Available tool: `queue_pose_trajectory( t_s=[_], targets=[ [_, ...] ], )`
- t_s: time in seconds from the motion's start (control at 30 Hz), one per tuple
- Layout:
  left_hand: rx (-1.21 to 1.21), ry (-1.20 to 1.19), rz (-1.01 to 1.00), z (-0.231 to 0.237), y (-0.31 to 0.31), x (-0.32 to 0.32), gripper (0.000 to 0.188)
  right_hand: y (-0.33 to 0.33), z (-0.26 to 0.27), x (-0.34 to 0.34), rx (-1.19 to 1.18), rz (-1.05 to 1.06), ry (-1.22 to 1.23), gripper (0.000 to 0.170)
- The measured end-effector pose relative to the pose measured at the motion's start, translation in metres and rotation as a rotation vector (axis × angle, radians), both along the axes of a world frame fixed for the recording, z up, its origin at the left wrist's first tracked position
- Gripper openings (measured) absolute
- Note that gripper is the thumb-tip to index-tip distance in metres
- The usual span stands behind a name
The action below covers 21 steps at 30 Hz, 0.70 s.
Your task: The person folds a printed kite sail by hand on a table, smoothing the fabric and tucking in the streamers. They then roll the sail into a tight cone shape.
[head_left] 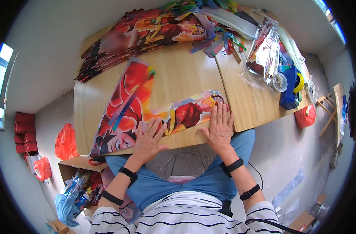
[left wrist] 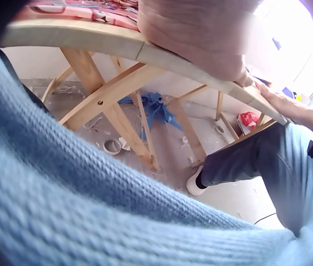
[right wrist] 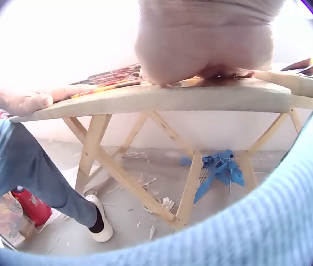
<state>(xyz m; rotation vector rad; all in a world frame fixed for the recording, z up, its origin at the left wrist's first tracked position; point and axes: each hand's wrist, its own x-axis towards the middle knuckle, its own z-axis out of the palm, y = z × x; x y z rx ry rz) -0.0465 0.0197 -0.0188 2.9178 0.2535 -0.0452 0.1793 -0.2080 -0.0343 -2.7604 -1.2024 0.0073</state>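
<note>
A brightly printed folded sheet (head_left: 127, 105) in red, orange and yellow lies on the wooden table (head_left: 178, 74), bent into an L shape. Its tall arm leans up at the left; the other arm runs right, ending at a wheel pattern. A multicoloured ribbon (head_left: 128, 102) crosses the tall arm. My left hand (head_left: 148, 141) rests with spread, straight fingers on the sheet near the bend, by the table's front edge. My right hand (head_left: 219, 132) lies flat with its fingertips over the sheet's right end. In both wrist views the palm's heel covers the fingers.
A thick stack of similar printed sheets (head_left: 146, 33) lies along the table's back. At the back right are clear plastic bags (head_left: 264, 58) and a blue tape dispenser (head_left: 290, 87). An open cardboard box (head_left: 78, 165) stands at the left. Wooden trestle legs (right wrist: 187, 188) stand under the table.
</note>
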Motion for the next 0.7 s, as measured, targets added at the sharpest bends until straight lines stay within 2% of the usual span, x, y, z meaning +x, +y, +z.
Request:
queue_pose_trajectory(
  t_s=[0.27, 0.37, 0.4, 0.5, 0.6, 0.7],
  targets=[
    [0.013, -0.02, 0.011, -0.003, -0.001, -0.003, 0.09, -0.004, 0.003, 0.008, -0.11, -0.145, -0.037, 0.108],
    [0.014, -0.048, 0.01, -0.007, -0.001, -0.005, 0.088, 0.001, 0.016, 0.01, -0.145, -0.311, -0.037, 0.103],
    [0.0, -0.054, 0.015, -0.008, -0.001, -0.006, 0.088, 0.004, 0.025, 0.007, -0.09, -0.275, -0.117, 0.098],
    [-0.014, -0.058, 0.02, -0.011, -0.001, -0.006, 0.088, 0.033, 0.047, -0.018, 0.126, 0.204, -0.095, 0.095],
    [-0.024, -0.092, 0.012, -0.017, 0.001, -0.006, 0.086, 0.076, 0.037, -0.061, 0.259, 0.582, 0.282, 0.098],
    [-0.033, -0.129, 0.008, -0.017, 0.0, -0.008, 0.087, 0.088, 0.012, -0.075, 0.157, 0.674, 0.289, 0.099]
  ],
)
